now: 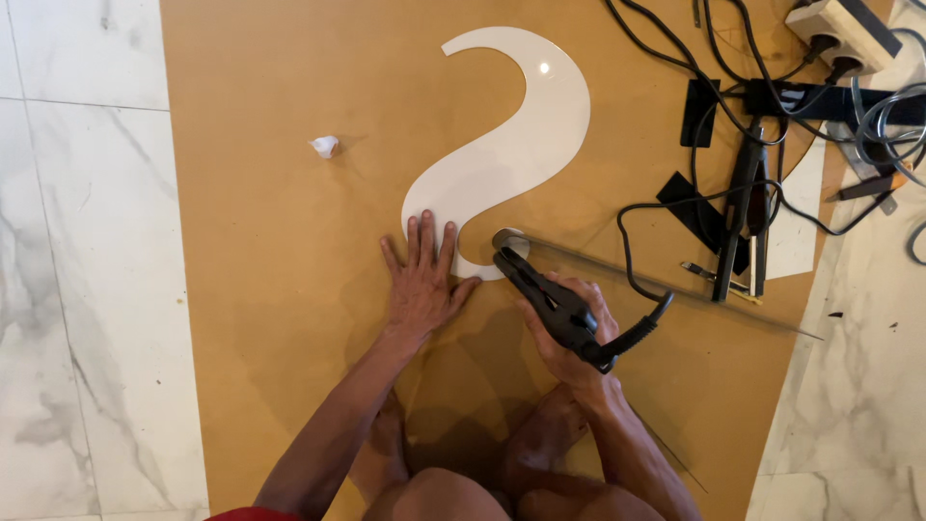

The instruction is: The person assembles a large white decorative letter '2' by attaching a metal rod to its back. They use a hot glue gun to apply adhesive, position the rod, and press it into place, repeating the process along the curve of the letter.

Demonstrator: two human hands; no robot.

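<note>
Your hands at the white curve on the brown board

Your left hand [422, 280] lies flat and open, fingers spread, pressing the lower end of the white curve [511, 145], which sits in the middle of the brown board [260, 289] and sweeps up toward 12 o'clock. Your right hand [569, 333] is closed around a black corded tool [545, 299], whose nose points to 10 o'clock and meets a thin strip [666, 285] at the curve's bottom edge; the strip runs off toward 4 o'clock. A crumpled white scrap [325, 146] lies at 10 o'clock from the left hand, well apart. At 2 o'clock, cables [714, 96], a power strip [844, 34] and more black tools [745, 207] lie tangled. No container shows in view.
</note>
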